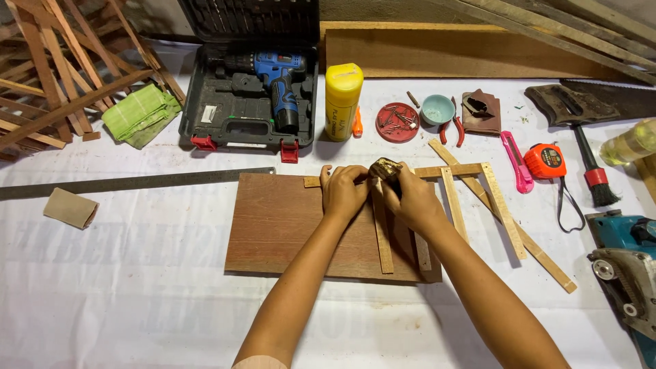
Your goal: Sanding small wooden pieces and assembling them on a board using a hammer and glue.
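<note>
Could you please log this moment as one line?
left hand: steadies wooden slat frame | right hand: holds small metal tool | base: brown board

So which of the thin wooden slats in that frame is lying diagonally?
The long slat running from beside the red pliers down to the right; the others hang straight from the crossbar.

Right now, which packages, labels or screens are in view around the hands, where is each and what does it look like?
Yellow bottle: upright cylinder behind the hands, yellow with dark print.
Drill case: open black plastic case at back left, red latches, white sticker, blue drill inside.
Tape measure: orange and black, at right, round label.
Screens: none.
</note>
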